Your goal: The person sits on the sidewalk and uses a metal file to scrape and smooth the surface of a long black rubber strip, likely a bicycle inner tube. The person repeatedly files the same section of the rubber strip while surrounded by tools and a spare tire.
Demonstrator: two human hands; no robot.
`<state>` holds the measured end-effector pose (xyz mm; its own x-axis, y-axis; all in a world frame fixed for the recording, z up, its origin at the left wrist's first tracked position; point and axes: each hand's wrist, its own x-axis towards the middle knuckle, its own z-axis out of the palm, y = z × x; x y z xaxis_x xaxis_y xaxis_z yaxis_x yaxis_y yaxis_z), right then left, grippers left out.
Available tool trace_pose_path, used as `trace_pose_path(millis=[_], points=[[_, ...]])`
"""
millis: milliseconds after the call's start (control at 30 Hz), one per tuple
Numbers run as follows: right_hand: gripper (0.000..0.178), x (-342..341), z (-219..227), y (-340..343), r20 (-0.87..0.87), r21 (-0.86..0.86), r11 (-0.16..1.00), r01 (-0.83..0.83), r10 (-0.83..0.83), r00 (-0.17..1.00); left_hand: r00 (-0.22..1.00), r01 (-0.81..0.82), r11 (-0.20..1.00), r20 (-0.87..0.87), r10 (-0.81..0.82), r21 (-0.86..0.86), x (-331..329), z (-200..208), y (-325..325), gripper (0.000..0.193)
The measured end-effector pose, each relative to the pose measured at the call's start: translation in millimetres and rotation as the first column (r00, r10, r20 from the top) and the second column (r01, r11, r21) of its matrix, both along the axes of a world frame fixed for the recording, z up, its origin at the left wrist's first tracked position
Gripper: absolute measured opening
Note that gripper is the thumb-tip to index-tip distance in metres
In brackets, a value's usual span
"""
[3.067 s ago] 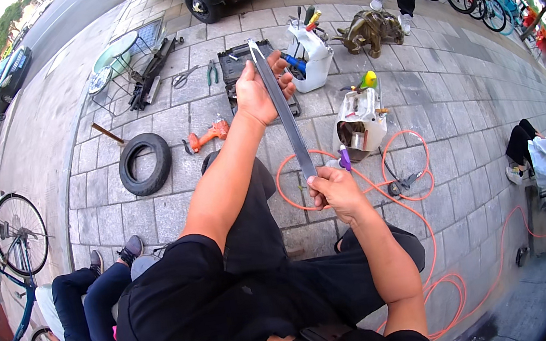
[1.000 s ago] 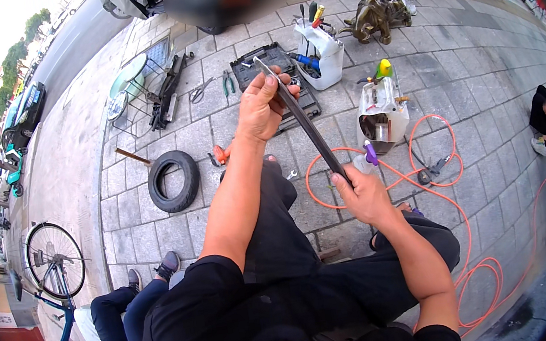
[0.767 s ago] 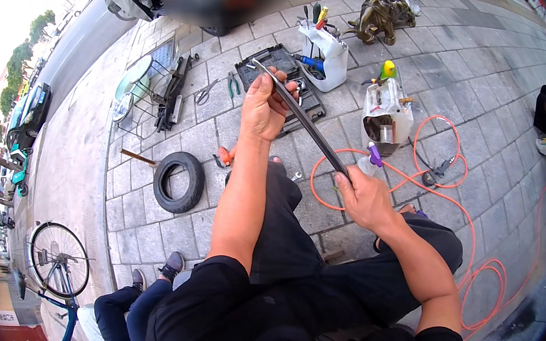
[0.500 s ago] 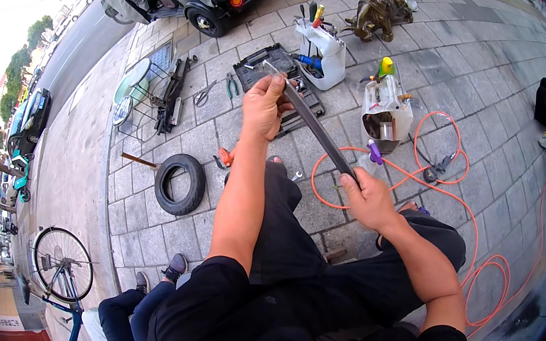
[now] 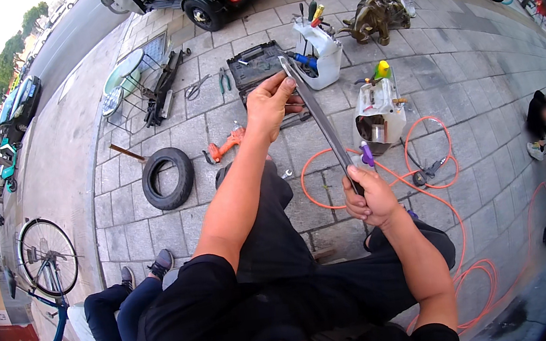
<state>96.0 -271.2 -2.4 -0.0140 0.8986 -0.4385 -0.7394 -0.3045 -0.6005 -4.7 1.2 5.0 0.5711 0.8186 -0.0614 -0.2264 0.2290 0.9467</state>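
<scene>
A long, flat, dark bar point(image 5: 326, 125) with a pale metallic tip slants across in front of me, its upper end pointing away. Near that tip, my left hand point(image 5: 271, 106) pinches the bar between thumb and fingers. My right hand point(image 5: 373, 195) is wrapped round the lower end, thumb along the top. Beyond the left hand lies an open black tool case point(image 5: 252, 64), partly hidden by hand and bar. An orange power tool point(image 5: 225, 146) rests on the paving left of my left wrist. A small spanner point(image 5: 287, 173) lies between the forearms.
A black tyre point(image 5: 185, 175) lies to the left. Pliers point(image 5: 224, 80) and scissors point(image 5: 196, 89) are farther off. Two cut white jugs, one with screwdrivers point(image 5: 329, 59), one with a purple-handled tool point(image 5: 367, 154), stand ahead. An orange hose point(image 5: 461, 235) loops rightward. A seated person's legs point(image 5: 108, 309) are at lower left.
The view has shifted slightly, uncovering more of the orange power tool. The right hand's fingers are curled more visibly round the bar's lower end. Both hands still hold it.
</scene>
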Motion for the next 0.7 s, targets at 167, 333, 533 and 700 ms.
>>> trace_pose_path(millis=[167,333,533,700], points=[[0.048,9.9,-10.5,0.8,-0.313,0.066,0.996,-0.053,0.071,0.947,0.992,0.053,0.997,0.108,-0.059,0.058,4.4,1.2,-7.4,0.049],[0.051,9.4,-22.6,0.9,-0.491,0.198,0.977,-0.075,0.165,0.856,0.986,0.013,0.996,0.163,-0.028,0.092,5.8,4.7,-10.9,0.052],[0.052,7.3,-23.0,2.6,-0.475,0.207,0.976,-0.071,0.164,0.865,0.989,-0.021,0.996,0.151,0.008,0.086,9.0,4.9,-12.9,0.051],[0.039,-6.6,-18.2,6.1,0.405,0.012,1.0,0.01,-0.014,0.914,0.966,0.068,0.994,0.255,-0.044,-0.086,10.7,1.6,-5.5,0.041]])
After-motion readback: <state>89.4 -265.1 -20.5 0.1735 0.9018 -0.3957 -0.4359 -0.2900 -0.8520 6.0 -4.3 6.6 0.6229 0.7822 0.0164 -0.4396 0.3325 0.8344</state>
